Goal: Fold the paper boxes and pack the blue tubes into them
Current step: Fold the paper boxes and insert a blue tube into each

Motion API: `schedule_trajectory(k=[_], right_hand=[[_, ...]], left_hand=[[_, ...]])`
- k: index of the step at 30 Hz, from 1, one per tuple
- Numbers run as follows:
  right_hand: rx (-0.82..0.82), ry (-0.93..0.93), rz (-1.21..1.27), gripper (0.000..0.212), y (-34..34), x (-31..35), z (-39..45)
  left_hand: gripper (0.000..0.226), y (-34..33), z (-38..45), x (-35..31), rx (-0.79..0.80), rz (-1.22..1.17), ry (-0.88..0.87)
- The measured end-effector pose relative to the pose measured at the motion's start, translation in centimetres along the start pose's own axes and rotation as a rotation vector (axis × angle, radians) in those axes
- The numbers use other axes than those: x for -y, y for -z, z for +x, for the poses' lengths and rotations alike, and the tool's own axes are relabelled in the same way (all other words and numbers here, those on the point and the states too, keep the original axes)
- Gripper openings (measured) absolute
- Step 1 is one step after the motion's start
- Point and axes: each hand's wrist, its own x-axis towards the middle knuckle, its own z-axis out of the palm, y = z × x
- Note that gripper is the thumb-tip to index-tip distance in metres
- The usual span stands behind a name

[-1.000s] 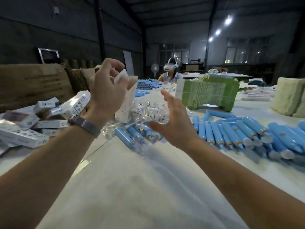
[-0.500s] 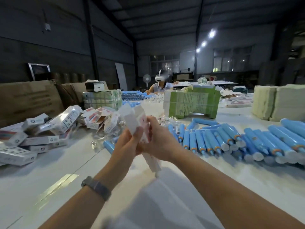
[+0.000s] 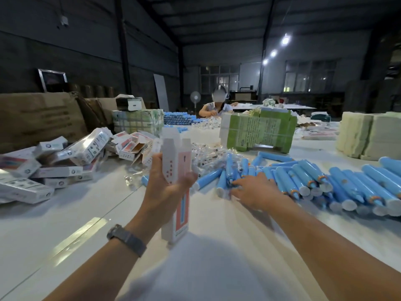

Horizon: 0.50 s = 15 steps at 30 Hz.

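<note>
Item: paper box [image 3: 176, 170], white and pink, long and narrow. Held upright in the left hand [image 3: 167, 187], fingers wrapped round its middle; top flaps stand open, lower end hangs just above the desk [image 3: 91, 213]. Long axis runs vertical.

Item: blue tubes [image 3: 303, 181], a large loose heap with white caps, lying on the desk to the right of the box. Most lie with long axes running away from the viewer and slanting, caps toward the near edge.

Item: right hand [image 3: 251, 190], palm down, fingers spread and resting on the near end of the tube heap, just right of the box. Fingertips touch tubes; whether one tube is already pinched cannot be told, as the hand is blurred.

Key relation: the tubes lie right of the box and directly under the right hand, which is the nearer of the two; the left hand is occupied. A picked tube lies roughly flat, so it would likely need turning upright to line up with the box's open top.

Other stock, relative to the box: finished boxes [image 3: 43, 170] piled to the left; a green carton stack [image 3: 258, 131] beyond and to the right; clear small packets [image 3: 208, 153] just behind. A second person [image 3: 217, 105] sits far behind.
</note>
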Motion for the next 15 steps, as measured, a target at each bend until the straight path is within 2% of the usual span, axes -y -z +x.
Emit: schedule_trajectory(k=[3,7,8,11,12,15], right_hand=[[-0.068,-0.068,-0.012,0.035,0.5,0.5,-0.2],[-0.136,-0.042,0.017,0.009,1.1,1.2,-0.3],[-0.140,-0.054,0.022,0.009,1.1,1.3,-0.3],[-0.153,-0.111,0.040,0.045,0.7,1.0,-0.3],[-0.165,-0.122,0.069,0.051,0.6,0.8,-0.3],[-0.128,-0.144,0.163,0.047,1.1,0.5,-0.1]], left_hand=[[0.041,0.2,-0.1,0.5,-0.004,0.020,-0.059],[0.040,0.3,-0.2,0.3,0.005,0.000,-0.061],[0.038,0.3,-0.3,0.2,0.011,-0.006,-0.053],[0.035,0.1,-0.7,0.0,0.039,-0.021,-0.061],[0.034,0.1,-0.9,0.0,0.065,-0.033,-0.064],[0.031,-0.2,-1.3,0.5,0.171,-0.070,-0.062]])
